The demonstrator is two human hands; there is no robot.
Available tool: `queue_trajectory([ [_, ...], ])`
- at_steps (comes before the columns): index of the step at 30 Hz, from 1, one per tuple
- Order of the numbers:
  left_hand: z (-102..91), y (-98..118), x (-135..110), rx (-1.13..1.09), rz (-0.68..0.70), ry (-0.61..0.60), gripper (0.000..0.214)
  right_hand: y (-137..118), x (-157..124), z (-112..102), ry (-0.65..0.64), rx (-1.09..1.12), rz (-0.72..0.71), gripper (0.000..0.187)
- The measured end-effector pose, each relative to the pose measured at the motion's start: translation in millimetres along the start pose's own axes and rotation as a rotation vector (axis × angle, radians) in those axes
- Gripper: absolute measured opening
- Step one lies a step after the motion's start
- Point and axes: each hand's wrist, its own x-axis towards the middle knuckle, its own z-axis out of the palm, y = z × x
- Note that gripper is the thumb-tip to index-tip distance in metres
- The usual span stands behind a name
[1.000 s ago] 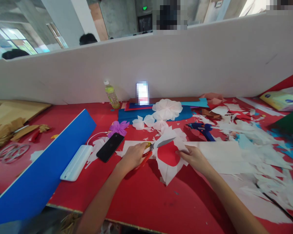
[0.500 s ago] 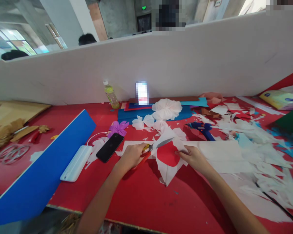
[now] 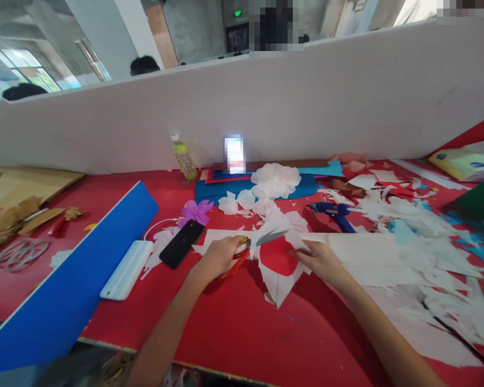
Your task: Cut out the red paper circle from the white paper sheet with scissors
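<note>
My left hand (image 3: 216,257) is closed around the red handles of a pair of scissors (image 3: 250,247), whose grey blades point right across a white paper piece (image 3: 280,282). That paper has a round hole through which the red table shows. My right hand (image 3: 319,258) pinches the paper's right edge and keeps it against the table. A black phone (image 3: 182,243) lies just left of my left hand.
A blue board (image 3: 72,279) slants across the left, with a white power bank (image 3: 126,270) beside it. White paper flowers (image 3: 275,181), a purple flower (image 3: 195,210), a blue glue gun (image 3: 334,213) and a bottle (image 3: 184,157) lie farther back. Paper scraps (image 3: 431,247) cover the right. A white partition (image 3: 266,102) closes the far side.
The scissor blades have closed a little over the white paper. Both hands have stayed almost in place.
</note>
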Motion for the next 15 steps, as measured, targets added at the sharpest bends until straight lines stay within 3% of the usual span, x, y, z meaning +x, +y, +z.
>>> queue_trajectory([
  [4, 2.8, -1.0, 1.6, 0.028, -0.017, -0.005, 0.03, 4.6, 0.1, 4.0, -0.111, -0.042, -0.006, 0.015],
  [15, 3.2, 0.5, 0.3, 0.07, -0.035, 0.002, 0.024, 8.7, 0.0, 7.2, -0.13, -0.083, -0.045, 0.021],
])
